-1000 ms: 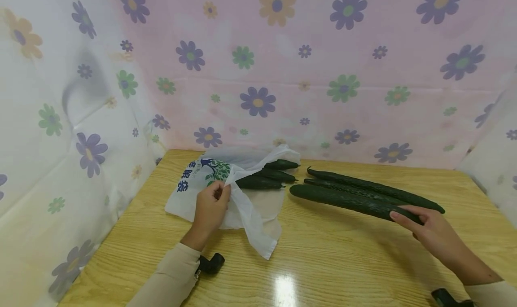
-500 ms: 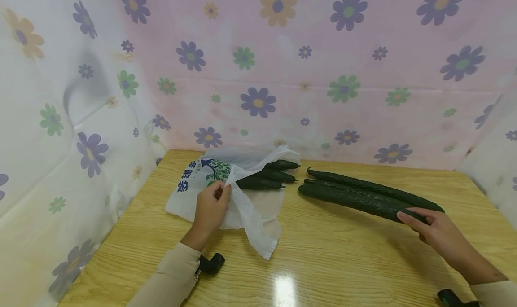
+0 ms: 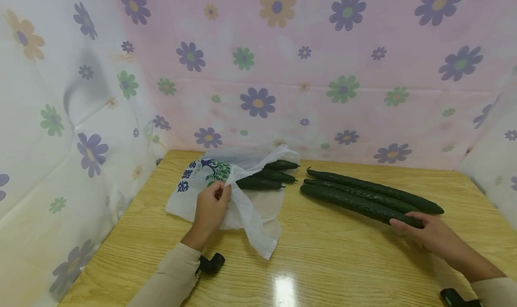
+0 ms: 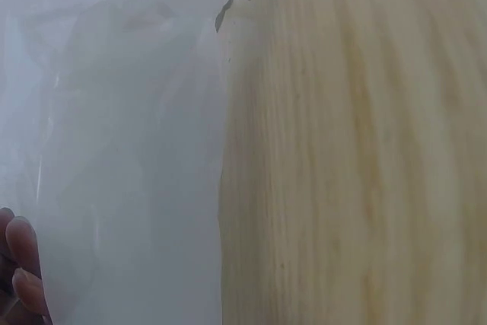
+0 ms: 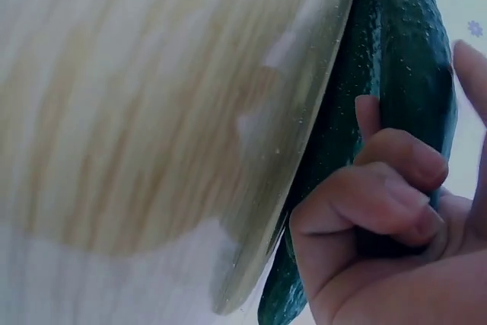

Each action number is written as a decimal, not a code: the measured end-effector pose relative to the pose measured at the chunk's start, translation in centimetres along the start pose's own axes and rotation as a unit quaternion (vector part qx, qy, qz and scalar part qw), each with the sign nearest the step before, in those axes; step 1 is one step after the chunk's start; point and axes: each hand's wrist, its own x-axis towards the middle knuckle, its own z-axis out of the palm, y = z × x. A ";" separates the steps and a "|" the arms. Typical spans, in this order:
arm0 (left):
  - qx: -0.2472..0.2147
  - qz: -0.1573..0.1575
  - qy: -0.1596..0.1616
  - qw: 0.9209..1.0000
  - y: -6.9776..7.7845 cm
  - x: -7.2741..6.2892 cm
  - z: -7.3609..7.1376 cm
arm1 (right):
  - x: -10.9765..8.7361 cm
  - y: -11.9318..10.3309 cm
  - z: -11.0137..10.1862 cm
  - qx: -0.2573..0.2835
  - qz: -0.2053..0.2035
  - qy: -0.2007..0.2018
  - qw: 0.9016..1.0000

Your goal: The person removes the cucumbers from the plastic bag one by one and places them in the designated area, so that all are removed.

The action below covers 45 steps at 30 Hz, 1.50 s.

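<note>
Floral sheet (image 3: 226, 78) stands behind and to the sides of the wood table (image 3: 343, 266). White printed bag (image 3: 240, 206) lies left of center, mouth facing right. Three long cucumbers lie side by side on the right, angled down to the right: rear cucumber (image 3: 377, 187), middle cucumber (image 3: 363, 193), front cucumber (image 3: 351, 203). Can't tell if the front one's near end touches the table.

Beige left sleeve (image 3: 169, 275) and right sleeve (image 3: 494, 291) enter from below. Right hand (image 3: 438, 239): fingers and thumb wrapped round the front cucumber's near end, confirmed in right wrist view. Left hand (image 3: 212, 206): thumb and fingers pinch the bag's edge at its mouth; left wrist view shows only a few fingertips against the plastic. Ends of three bagged cucumbers (image 3: 260, 182) stick out of the mouth. Smallest: black wrist device (image 3: 212, 264) beside left cuff.
</note>
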 end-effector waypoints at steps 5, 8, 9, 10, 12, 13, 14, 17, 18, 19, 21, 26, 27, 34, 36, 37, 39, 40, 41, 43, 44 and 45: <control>0.002 -0.003 -0.001 1.000 0.1 0.0 0.0 | 0.6 0.6 -0.1 -0.080 -0.016 0.025 0.996; 0.002 -0.002 -0.001 1.000 0.2 0.0 0.0 | 0.8 0.8 -0.1 -0.100 -0.030 0.036 0.994; 0.001 -0.001 -0.001 1.000 0.2 0.0 0.0 | 0.8 0.8 -0.1 -0.105 -0.034 0.041 0.993; 0.001 -0.001 -0.001 1.000 0.2 0.0 0.0 | 0.8 0.8 -0.2 -0.109 -0.040 0.045 0.992; -0.001 -0.001 0.000 1.000 0.3 0.0 0.0 | 0.8 0.7 -0.2 -0.113 -0.044 0.050 0.991; -0.002 -0.001 0.000 1.000 0.4 0.0 0.0 | 0.7 0.7 -0.2 -0.113 -0.043 0.050 0.991; -0.002 -0.001 0.000 1.000 0.4 0.0 0.0 | 0.7 0.6 -0.2 -0.115 -0.043 0.050 0.991; -0.002 0.000 0.000 1.000 0.4 0.0 -0.1 | 0.7 0.5 -0.2 -0.111 -0.040 0.040 0.992; -0.002 0.001 0.000 1.000 0.4 0.0 -0.1 | 0.7 0.5 -0.1 -0.112 -0.039 0.038 0.992; -0.001 0.001 0.000 1.000 0.4 0.0 0.0 | 0.7 0.5 -0.1 -0.115 -0.043 0.042 0.992; -0.002 0.001 -0.001 1.000 0.4 0.0 0.0 | 0.7 0.6 -0.1 -0.124 -0.053 0.050 0.990; -0.002 -0.002 -0.001 1.000 0.3 0.0 0.0 | 0.7 0.7 -0.4 -0.149 -0.065 0.070 0.984; -0.003 -0.003 -0.001 1.000 0.3 0.0 0.0 | 0.7 0.7 -0.5 -0.152 -0.063 0.069 0.984; -0.002 -0.013 -0.005 1.000 0.4 0.1 0.0 | 0.2 0.3 -1.1 -0.163 -0.034 0.074 0.983; -0.002 -0.014 -0.004 1.000 0.4 0.1 0.0 | 0.1 0.2 -1.0 -0.163 -0.028 0.074 0.983; -0.002 -0.012 -0.004 1.000 0.4 0.1 0.0 | 0.1 0.2 -1.0 -0.163 -0.025 0.073 0.984; -0.002 -0.010 -0.003 1.000 0.4 0.0 0.0 | 0.1 0.2 -1.0 -0.165 -0.023 0.072 0.983; -0.002 -0.009 -0.003 1.000 0.3 0.0 0.0 | 0.1 0.2 -1.1 -0.168 -0.022 0.071 0.983; -0.001 -0.008 -0.002 1.000 0.3 0.0 0.0 | 0.2 0.2 -1.1 -0.170 -0.023 0.071 0.983; 0.001 -0.006 -0.002 1.000 0.2 0.0 -0.1 | 0.2 0.2 -1.2 -0.176 -0.024 0.074 0.981; 0.001 -0.006 -0.002 1.000 0.2 0.0 -0.1 | 0.2 0.2 -1.1 -0.180 -0.023 0.077 0.980; 0.002 -0.006 -0.001 1.000 0.2 0.0 -0.1 | 0.2 0.2 -1.0 -0.182 -0.018 0.079 0.980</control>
